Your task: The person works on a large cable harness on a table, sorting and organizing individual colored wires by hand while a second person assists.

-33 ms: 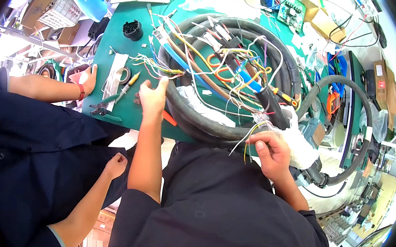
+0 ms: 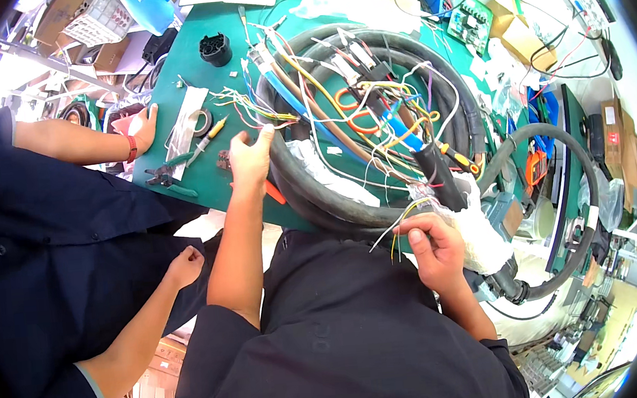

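Fingers (image 2: 425,225) of the right hand (image 2: 442,252) are bent at the thin wires (image 2: 412,207) by the near edge of the cable coil (image 2: 287,190); whether they clamp one, I cannot tell. The left hand (image 2: 248,161) is at the coil's left edge, thumb pointing up, its grip also impossible to tell.

The coil lies on the green counter (image 2: 247,80), with loose leads (image 2: 312,120) tangled across its opening, among them orange loops (image 2: 357,123) and a screwdriver (image 2: 460,158). White wrap (image 2: 483,245) crowds the right hand's outer side. Left of the coil are a tape roll (image 2: 202,123), pliers (image 2: 168,173) and a black connector (image 2: 215,50). A co-worker's hand (image 2: 146,129) rests on the counter's left edge.

Beyond the coil, a circuit board (image 2: 469,23) lies beside a cardboard box (image 2: 528,38); the box's contents are unclear. At upper left is a white crate (image 2: 98,23), its contents too blurred to tell.
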Demonstrator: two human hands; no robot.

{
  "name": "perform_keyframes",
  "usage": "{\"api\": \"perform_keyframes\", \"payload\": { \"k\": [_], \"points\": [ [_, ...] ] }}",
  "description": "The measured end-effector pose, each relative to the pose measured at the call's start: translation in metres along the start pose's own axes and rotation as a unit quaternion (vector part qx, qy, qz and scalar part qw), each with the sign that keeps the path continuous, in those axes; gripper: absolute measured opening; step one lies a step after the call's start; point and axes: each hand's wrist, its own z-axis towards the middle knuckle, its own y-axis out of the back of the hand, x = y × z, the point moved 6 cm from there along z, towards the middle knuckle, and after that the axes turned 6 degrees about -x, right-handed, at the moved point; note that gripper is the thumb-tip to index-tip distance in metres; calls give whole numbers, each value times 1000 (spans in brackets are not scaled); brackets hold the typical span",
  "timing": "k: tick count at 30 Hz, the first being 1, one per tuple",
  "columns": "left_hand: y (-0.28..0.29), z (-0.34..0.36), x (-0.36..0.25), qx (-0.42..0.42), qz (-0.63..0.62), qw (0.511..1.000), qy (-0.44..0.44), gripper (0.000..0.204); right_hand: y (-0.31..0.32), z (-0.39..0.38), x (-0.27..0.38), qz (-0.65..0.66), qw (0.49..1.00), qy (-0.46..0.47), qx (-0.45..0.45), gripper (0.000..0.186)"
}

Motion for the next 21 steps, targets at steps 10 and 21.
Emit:
{"api": "perform_keyframes", "payload": {
  "k": [10, 21],
  "points": [
    [-55, 47, -12, 35, -179, 982, 38, 29, -20, 10, 12, -44, 997, -29, 50, 14],
    [-43, 39, -39, -35, -256, 966, 1, 11, -21, 12, 15, -48, 998, -29, 20, 14]
  ]
}}
